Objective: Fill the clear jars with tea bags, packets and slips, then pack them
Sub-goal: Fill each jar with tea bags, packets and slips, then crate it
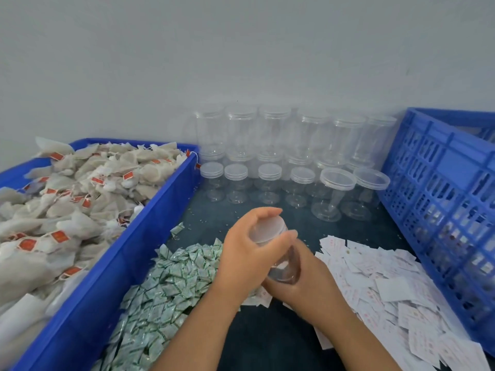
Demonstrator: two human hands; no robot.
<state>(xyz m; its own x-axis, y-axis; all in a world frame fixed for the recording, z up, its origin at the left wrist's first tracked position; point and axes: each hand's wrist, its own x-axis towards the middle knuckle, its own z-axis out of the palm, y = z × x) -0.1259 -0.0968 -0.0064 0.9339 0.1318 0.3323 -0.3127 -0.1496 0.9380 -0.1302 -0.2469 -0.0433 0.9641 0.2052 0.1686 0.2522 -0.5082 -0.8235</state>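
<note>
I hold a clear jar (pixel 281 266) tilted above the dark table, between both hands. My left hand (pixel 249 253) curls over its translucent lid (pixel 267 228). My right hand (pixel 302 279) grips the jar's body from below. The jar looks empty. Tea bags (pixel 67 204) with red tags fill a blue bin (pixel 150 228) on the left. Small green-and-white packets (pixel 166 287) lie heaped in front of the bin. White printed slips (pixel 388 287) are spread at the right.
Several empty lidded clear jars (pixel 289 156) stand stacked in rows against the white wall. A blue perforated crate (pixel 442 199) stands at the right edge. Dark table surface (pixel 267 338) shows between my forearms.
</note>
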